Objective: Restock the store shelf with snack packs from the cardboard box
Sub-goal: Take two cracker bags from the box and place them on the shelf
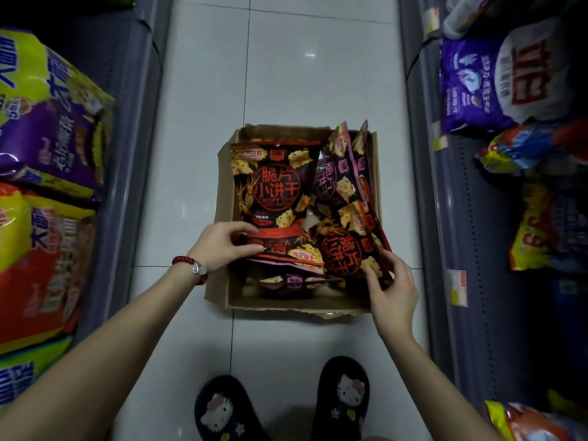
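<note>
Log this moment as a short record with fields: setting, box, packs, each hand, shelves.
setting: store aisle, tiled floor, seen from above
box: open cardboard box on the floor between the shelves
packs: black and red snack packs piled inside the box, some standing on edge at its right side
left hand: wears a red bead bracelet, fingers pinch the near edge of the top pack
right hand: fingers grip the lower edge of a leaning pack
shelves: left shelf holds yellow and purple bags; right shelf holds purple and white bags
</note>
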A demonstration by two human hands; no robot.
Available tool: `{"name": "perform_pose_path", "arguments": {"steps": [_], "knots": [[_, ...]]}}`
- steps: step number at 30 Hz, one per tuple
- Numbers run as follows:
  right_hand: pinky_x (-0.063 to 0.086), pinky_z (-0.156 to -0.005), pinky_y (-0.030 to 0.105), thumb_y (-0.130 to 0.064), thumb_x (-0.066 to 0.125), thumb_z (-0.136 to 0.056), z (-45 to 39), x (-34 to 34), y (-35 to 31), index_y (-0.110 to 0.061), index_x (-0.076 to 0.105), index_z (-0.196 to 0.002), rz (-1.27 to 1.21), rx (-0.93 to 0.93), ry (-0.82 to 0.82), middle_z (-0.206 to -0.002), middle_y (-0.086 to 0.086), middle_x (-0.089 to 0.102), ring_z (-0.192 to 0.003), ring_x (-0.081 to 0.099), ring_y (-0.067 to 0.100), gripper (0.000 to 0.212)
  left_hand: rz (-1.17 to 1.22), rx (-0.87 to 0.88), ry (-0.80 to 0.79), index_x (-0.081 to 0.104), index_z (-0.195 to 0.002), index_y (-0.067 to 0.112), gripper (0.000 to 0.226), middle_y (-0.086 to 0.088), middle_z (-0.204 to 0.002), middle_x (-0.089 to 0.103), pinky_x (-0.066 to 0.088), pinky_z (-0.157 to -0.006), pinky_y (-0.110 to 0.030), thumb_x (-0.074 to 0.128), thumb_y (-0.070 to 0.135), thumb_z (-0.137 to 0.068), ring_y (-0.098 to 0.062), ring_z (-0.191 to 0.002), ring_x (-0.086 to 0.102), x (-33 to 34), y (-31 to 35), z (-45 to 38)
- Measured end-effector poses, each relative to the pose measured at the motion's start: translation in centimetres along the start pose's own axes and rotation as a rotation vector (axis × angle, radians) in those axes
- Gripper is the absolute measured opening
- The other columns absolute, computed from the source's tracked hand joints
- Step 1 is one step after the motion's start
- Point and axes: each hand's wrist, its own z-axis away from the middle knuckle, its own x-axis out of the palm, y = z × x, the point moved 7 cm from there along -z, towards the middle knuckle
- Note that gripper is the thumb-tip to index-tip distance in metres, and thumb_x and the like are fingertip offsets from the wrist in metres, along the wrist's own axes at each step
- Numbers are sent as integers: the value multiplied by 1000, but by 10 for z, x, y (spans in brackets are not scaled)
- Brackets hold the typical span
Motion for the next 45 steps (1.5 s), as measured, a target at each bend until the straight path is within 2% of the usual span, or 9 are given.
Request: {"name": "perform_pose_path", "arguments": {"steps": [6, 11, 15, 23, 26, 30, 33, 42, 45], "knots": [[50, -97, 36, -22, 70, -87, 0, 8, 0, -16, 61, -120, 10, -116, 55, -116, -3, 65, -107, 61, 12, 35, -86, 120, -72, 65, -112, 27, 45, 3, -121, 61, 47, -95, -27, 77, 40, -70, -15, -114, 54, 6, 1, -8], [52, -84, 22, -21, 73, -83, 7, 15, -3, -22, 67, -112, -18, -277, 98, -100, -12, 69, -90, 60, -14, 29, -86, 215, -99, 66, -111, 31, 45, 11, -118, 61, 47, -97, -26, 78, 42, -69, -7, -111, 55, 12, -1, -10], [51, -88, 24, -25, 75, -80, 5, 11, 5, -29, 67, -109, -55, -338, 143, -99, -13, 70, -97, 64, 1, 30, -52, 285, -98, 67, -109, 33, 38, 16, -111, 65, 49, -89, -17, 77, 35, -73, 1, -101, 60, 19, -6, -8], [46, -99, 18, -26, 84, -67, 5, 38, 27, -31, 57, -127, -202, -272, -173, -121, -16, 63, -116, 57, -4, 66, 81, 350, 45, 70, -105, 27, 24, 12, -108, 68, 49, -89, -20, 70, 22, -81, 0, -102, 60, 18, -9, -7], [47, -99, 22, -16, 83, -70, 4, 49, 37, -25, 57, -128, -340, -197, -210, -122, -12, 64, -117, 57, -2, 65, 128, 328, 64, 72, -103, 26, 23, 13, -107, 68, 49, -89, -21, 71, 24, -80, -1, -101, 61, 17, -12, -10], [55, -93, 41, -13, 75, -79, -6, 48, 51, -17, 72, -104, -627, 18, -73, -103, 2, 73, -106, 67, 21, 25, 285, 248, 86, 75, -94, 21, 15, 5, -95, 73, 56, -80, -25, 72, 21, -80, -9, -91, 68, 14, -13, -21], [54, -92, 50, -22, 74, -81, -12, 48, 57, -20, 76, -94, -696, 79, -10, -100, 9, 74, -101, 69, 29, 13, 397, 194, 129, 75, -93, 16, 15, -2, -88, 75, 58, -74, -27, 73, 18, -79, -14, -86, 71, 14, -14, -27], [59, -74, 27, -20, 72, -84, -23, 50, 41, -17, 72, -89, -784, 80, 108, -90, 4, 73, -90, 70, 22, 5, 559, 204, 217, 76, -90, 11, 15, -8, -87, 75, 59, -75, -44, 74, 13, -76, -18, -85, 72, 14, -11, -25], [57, -68, 21, -20, 73, -84, -29, 50, 36, -8, 72, -99, -767, 66, 119, -91, 3, 73, -88, 70, 18, 19, 579, 217, 263, 76, -88, 11, 14, -8, -86, 75, 60, -73, -45, 76, 13, -74, -19, -84, 72, 10, -9, -26]]}}
